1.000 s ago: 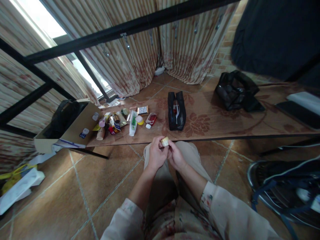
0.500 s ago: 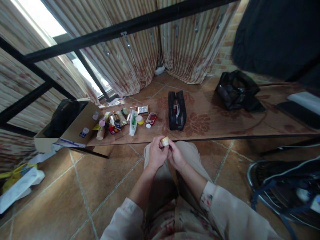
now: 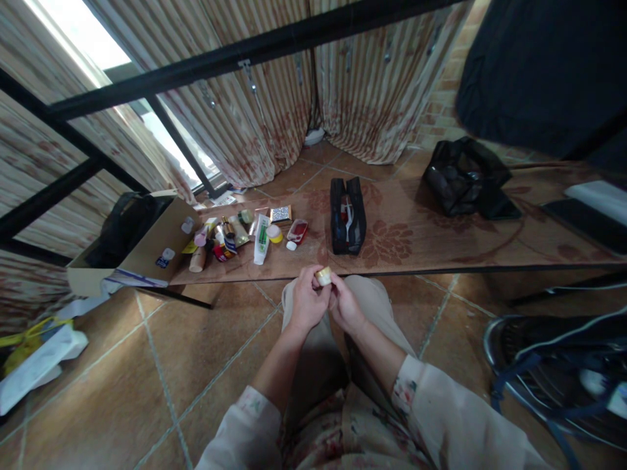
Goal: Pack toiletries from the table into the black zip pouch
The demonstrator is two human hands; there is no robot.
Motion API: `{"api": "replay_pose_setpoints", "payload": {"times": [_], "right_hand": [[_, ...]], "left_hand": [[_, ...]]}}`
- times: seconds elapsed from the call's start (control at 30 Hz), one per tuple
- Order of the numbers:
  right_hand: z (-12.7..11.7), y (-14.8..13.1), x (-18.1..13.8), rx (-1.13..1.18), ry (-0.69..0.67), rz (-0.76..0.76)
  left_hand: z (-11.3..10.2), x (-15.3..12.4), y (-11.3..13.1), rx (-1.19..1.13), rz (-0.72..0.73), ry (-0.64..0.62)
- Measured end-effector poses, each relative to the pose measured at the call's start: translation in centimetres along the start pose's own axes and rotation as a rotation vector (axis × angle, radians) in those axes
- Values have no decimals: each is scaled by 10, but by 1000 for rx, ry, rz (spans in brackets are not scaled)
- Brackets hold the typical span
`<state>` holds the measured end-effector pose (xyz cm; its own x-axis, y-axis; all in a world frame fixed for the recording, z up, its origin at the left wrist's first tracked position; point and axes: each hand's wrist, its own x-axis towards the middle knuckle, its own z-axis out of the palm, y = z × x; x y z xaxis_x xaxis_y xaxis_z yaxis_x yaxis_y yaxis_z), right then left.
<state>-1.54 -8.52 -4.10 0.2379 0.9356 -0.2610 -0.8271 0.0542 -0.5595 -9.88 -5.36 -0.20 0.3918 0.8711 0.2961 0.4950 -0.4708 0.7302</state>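
Both my hands meet over my knees, pinching a small round cream-coloured jar [image 3: 322,276]. My left hand [image 3: 304,303] wraps its fingers round the jar's left side, and my right hand [image 3: 345,303] grips it from the right. Just beyond them lies a low wooden board [image 3: 441,241] with a floral pattern. On it an open black pouch [image 3: 346,216] holds a few items, and to the left lies a cluster of tubes and small bottles [image 3: 235,238], among them a white and green tube [image 3: 260,241].
A cardboard box [image 3: 142,258] sits at the board's left end with a black bag [image 3: 125,225] behind it. A black plastic bag [image 3: 465,176] lies on the board's right. A fan [image 3: 553,372] stands at right. Black metal bars cross overhead. White bags [image 3: 34,362] lie at far left.
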Motion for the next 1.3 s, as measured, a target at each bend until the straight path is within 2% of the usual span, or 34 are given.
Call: {"api": "replay_pose_setpoints", "payload": {"times": [0.83, 0.97, 1.17, 1.3], "right_hand": [[0, 0, 0, -25, -6, -25], [1, 0, 0, -53, 31, -53], [5, -6, -4, -73, 54, -94], [2, -7, -3, -41, 17, -54]], "left_hand": [[3, -1, 1, 34, -37, 30], [4, -1, 2, 42, -43, 42], [1, -1, 0, 110, 52, 67], [-3, -2, 0, 139, 84, 52]]}}
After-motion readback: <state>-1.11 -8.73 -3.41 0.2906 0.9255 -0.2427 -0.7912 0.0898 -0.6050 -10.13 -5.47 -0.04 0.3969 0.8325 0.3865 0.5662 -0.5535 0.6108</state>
